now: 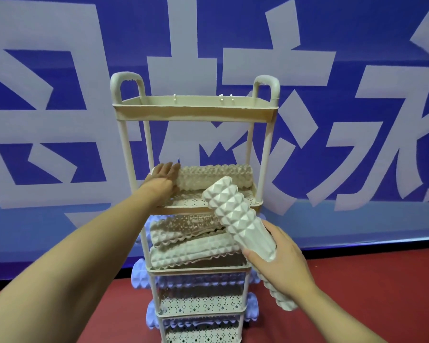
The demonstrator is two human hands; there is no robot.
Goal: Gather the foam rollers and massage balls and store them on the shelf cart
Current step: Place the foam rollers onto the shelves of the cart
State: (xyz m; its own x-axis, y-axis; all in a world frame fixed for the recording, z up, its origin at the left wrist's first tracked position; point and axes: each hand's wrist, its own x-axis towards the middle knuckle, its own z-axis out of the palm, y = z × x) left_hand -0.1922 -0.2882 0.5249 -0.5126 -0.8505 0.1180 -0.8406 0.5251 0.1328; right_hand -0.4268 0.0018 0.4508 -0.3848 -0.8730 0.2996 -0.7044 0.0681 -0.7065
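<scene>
A tall cream shelf cart (195, 112) stands in front of me. On its second tier lies a bumpy cream foam roller (216, 175), and my left hand (162, 177) rests flat against its left end with straight fingers. My right hand (280, 258) grips a white faceted foam roller (235, 214) near its middle, tilted, with its upper end over the second tier's front right corner. Two more pale rollers (193, 240) lie on the third tier. Lavender rollers (140, 273) stick out of the lower tiers.
A blue banner with large pale characters (332, 120) hangs close behind the cart. The floor is red carpet (369, 280). The cart's top tray shows nothing inside from this angle, and two looped handles rise from it.
</scene>
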